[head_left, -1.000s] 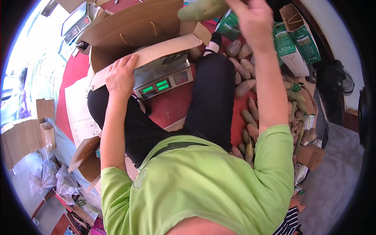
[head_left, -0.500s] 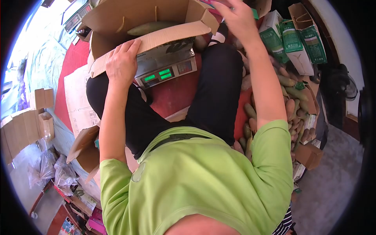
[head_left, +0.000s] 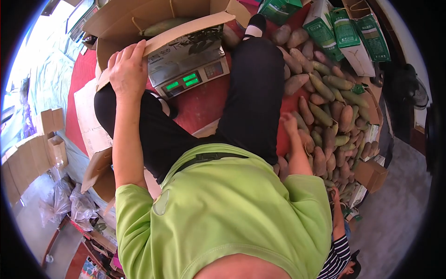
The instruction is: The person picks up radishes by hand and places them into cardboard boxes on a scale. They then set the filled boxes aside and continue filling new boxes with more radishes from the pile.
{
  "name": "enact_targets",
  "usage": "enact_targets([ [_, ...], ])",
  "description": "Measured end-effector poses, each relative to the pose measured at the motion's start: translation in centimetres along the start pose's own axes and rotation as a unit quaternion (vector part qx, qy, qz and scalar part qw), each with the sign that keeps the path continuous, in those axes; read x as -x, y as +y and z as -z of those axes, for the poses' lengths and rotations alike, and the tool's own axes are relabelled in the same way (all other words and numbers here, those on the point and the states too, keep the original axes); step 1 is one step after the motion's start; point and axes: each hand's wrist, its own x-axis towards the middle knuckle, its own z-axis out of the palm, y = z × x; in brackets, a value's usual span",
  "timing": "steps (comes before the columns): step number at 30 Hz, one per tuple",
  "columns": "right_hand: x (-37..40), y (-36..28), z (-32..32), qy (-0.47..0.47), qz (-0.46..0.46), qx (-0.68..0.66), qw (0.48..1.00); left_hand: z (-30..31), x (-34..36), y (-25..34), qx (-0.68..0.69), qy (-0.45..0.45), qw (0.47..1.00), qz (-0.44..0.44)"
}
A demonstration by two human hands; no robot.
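An open cardboard box (head_left: pixel 188 30) rests tilted on a digital scale (head_left: pixel 193 76) with lit green numbers. A long green root vegetable (head_left: pixel 165 26) lies inside the box. My left hand (head_left: pixel 127 69) is closed over the near flap at its left end. Low on the right, my right hand (head_left: pixel 289 122) is beside a pile of green and reddish root vegetables (head_left: pixel 320 114), which look like radishes. Its fingers are loosely apart and nothing shows in them, though they are small in view.
Green-and-white cartons (head_left: pixel 323 28) stand behind the pile. A co-worker in a striped sleeve (head_left: pixel 341 251) reaches into the pile's near end. Red cloth (head_left: pixel 200 109) covers the ground between my legs. Flattened cardboard (head_left: pixel 88 116) and plastic bags (head_left: pixel 81 204) lie at left.
My right hand has come down from beyond the box's right end to the pile. The view has shifted, and the box appears farther left. The co-worker's arm has come into view.
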Motion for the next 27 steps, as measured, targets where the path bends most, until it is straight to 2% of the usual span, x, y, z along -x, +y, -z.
enact_targets([
  [2, 1.2, 7.0, -3.5, -0.018, 0.019, 0.052, 0.998, 0.0, -0.1, 0.0, -0.016, 0.016, 1.000, -0.006],
  [4, 4.4, 7.0, -4.9, -0.074, 0.048, 0.163, 0.983, 0.1, -0.1, 0.0, -0.026, 0.015, 1.000, -0.007],
  [10, 16.2, 9.0, -3.7, -0.196, -0.140, 0.278, 0.930, 0.2, 0.0, -0.1, -0.042, 0.045, 0.998, -0.018],
  [15, 18.8, 10.7, -3.0, -0.223, -0.193, 0.298, 0.908, 0.2, -0.1, 0.0, -0.046, 0.047, 0.998, -0.021],
  [27, 19.1, 10.3, -4.8, -0.219, -0.186, 0.286, 0.914, -0.1, -0.2, 0.1, -0.042, 0.063, 0.997, -0.022],
])
